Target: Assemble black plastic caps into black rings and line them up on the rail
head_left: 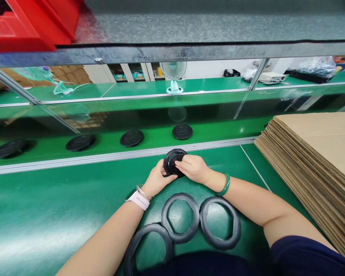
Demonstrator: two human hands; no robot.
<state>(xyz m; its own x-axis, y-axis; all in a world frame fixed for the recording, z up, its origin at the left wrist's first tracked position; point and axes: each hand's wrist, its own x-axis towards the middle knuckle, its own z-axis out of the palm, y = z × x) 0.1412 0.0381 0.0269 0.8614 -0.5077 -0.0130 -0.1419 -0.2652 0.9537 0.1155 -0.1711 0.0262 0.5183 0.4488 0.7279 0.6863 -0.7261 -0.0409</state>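
Near the table's far edge, my left hand [158, 176] grips a black round part [170, 163] from its left and lower side, thumb along the near rim. The part looks like a ring with a dark disc inside it, tilted up from the table. My right hand [193, 167] has its thumb and fingertips pinched together at the middle of this part; the fingers hide exactly what they grip. Three loose black rubber rings lie close to my body: one left ring [164, 234], one middle ring [194, 214] and one right ring [236, 226].
Beyond a metal rail [126, 154], several black discs [182, 132] lie along a green strip. A tall stack of cardboard sheets [313, 165] stands at the right. Overhead runs a grey shelf [204, 27] with a red bin [43, 30]. Small fans [174, 72] stand behind.
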